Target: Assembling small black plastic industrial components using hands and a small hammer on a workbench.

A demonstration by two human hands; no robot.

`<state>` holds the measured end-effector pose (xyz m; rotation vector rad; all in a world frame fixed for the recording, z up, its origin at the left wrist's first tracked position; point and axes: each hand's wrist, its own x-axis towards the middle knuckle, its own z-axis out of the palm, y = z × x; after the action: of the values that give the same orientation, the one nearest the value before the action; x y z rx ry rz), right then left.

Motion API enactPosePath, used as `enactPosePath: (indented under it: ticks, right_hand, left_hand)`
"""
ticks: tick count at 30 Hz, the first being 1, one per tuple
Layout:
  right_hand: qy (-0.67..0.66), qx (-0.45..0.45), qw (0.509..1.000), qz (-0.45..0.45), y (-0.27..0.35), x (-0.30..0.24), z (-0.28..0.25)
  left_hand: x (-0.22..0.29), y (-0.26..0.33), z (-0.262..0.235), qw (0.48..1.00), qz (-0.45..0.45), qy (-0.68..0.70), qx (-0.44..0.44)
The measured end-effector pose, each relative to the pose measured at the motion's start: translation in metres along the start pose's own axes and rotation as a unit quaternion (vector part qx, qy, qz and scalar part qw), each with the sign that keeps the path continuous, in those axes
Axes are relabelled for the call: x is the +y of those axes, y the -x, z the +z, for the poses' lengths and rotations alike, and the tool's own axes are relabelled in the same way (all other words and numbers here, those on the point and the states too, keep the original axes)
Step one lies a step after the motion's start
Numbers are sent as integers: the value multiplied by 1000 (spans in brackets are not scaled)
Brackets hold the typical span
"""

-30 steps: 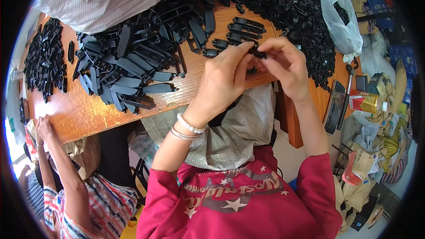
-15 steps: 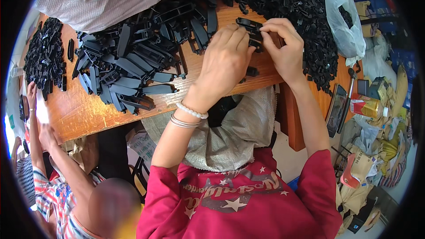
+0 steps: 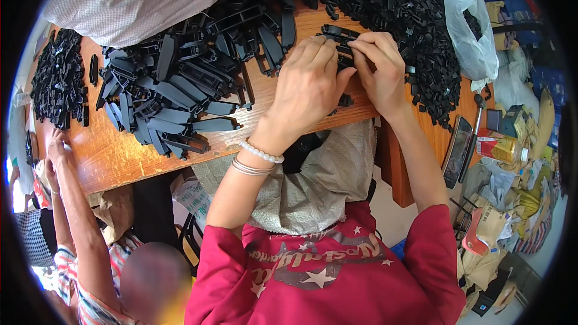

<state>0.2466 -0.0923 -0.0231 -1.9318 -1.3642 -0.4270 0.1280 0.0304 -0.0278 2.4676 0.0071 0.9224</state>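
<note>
My left hand (image 3: 308, 81), with a white bead bracelet and silver bangles at its wrist, is bent over the wooden table's front edge area, palm down. Its fingertips close on a slim black plastic part (image 3: 344, 59), partly hidden by the fingers. My right hand (image 3: 382, 71) meets it from the other side, thumb and fingers pinched at the same part's right end. Just beyond the fingertips lies another black plastic frame (image 3: 338, 32). A small black piece (image 3: 344, 100) rests near the table edge below the hands.
Long black plastic parts (image 3: 174, 93) heap up at the left; small black pieces (image 3: 397, 6) pile up at the right. A pale woven sack (image 3: 144, 0) covers the far left. The wooden table (image 3: 120, 156) holds a plastic bag (image 3: 469, 30) and phone (image 3: 457, 150). Another person's hand (image 3: 57, 147) is at far left.
My right thumb and fingers have drawn closer together and slightly left toward my left hand. My left thumb has spread a little. At far left the other person's hands have shifted.
</note>
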Motion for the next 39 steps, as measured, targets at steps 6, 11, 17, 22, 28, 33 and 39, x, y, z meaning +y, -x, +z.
enactPosePath:
  ticks: [6, 11, 17, 22, 28, 33, 39]
  right_hand:
    - [47, -80, 995, -34, -14, -3, -9]
    - [55, -33, 997, 51, -48, 12, 9]
    - [189, -192, 946, 181, -80, -4, 35]
    - [-21, -99, 976, 191, -75, -9, 21]
    - [-333, -85, 885, 314, -47, 7, -32]
    - [-305, -84, 896, 312, -29, 14, -30]
    - [-345, -51, 874, 339, -23, 16, -15]
  left_hand:
    - [-4, 3, -2, 1000, 2, -7, 3]
    - [3, -4, -3, 1000, 3, -27, 13]
    - [2, -3, -3, 1000, 7, -20, 12]
    - [2, -4, -5, 999, 0, -30, -11]
    - [-2, -15, -5, 999, 9, -35, -8]
    - [-10, -12, 7, 998, 3, -49, -43]
    - [-9, -12, 6, 998, -6, -30, -55]
